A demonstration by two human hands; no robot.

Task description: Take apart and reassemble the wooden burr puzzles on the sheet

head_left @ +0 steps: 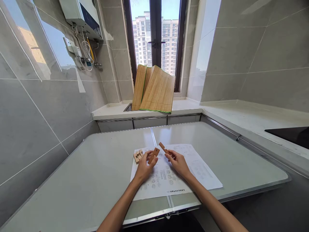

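Observation:
My left hand (146, 163) is closed around a small flat wooden puzzle piece (154, 154) with a dark mark near its upper end. In my right hand (178, 161), a slimmer wooden puzzle piece with a notch (163, 147) is pinched and points up to the left. The two pieces are close together but apart. Just left of my left hand, a small cluster of light wooden blocks (138, 156) lies at the edge of a printed sheet (205, 177). Both hands are over this sheet, which shows small diagrams and lines of text.
The sheet lies on a pale folding table (101, 180) with a metal seam down its middle. Behind stands a white counter (185, 103) with folded bamboo mats (158, 90) against the window. A black cooktop (292, 135) sits at the right; a water heater (82, 17) hangs upper left.

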